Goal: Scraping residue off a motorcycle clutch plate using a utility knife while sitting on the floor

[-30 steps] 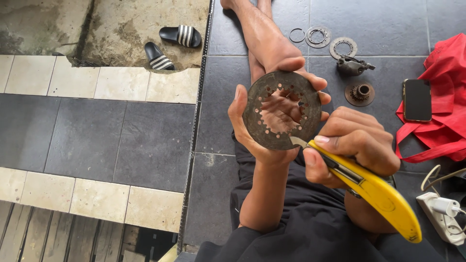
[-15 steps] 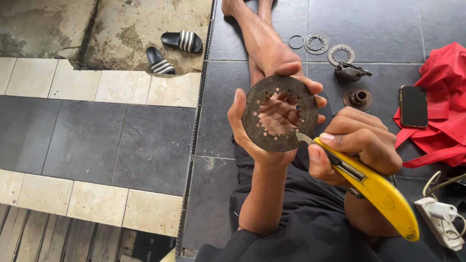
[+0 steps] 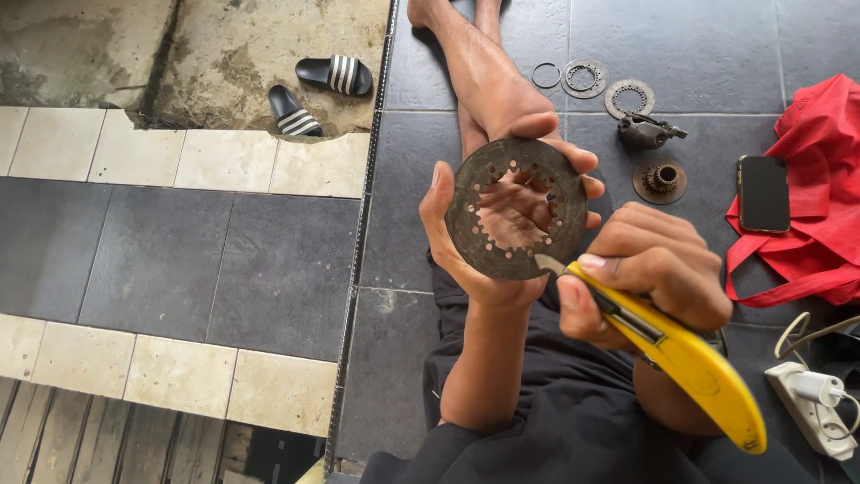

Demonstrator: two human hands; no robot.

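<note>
My left hand [image 3: 466, 242] holds up a round, rusty brown metal disc [image 3: 517, 208] with a toothed centre hole, fingers wrapped behind it. My right hand [image 3: 649, 273] grips a yellow utility knife [image 3: 681, 358]. Its short blade tip touches the disc's lower right rim. I sit on dark floor tiles in black clothing, with my bare leg [image 3: 479, 81] stretched out beyond the disc.
Several metal rings and gear parts [image 3: 627, 99] lie on the tiles at the upper right, beside a black phone [image 3: 763, 193] and a red bag [image 3: 824, 197]. A white power strip [image 3: 811, 403] sits at the right edge. Two black striped sandals [image 3: 313, 90] rest on concrete at the upper left.
The disc and both hands have stayed almost in place. The knife blade has shifted slightly along the disc's lower right rim.
</note>
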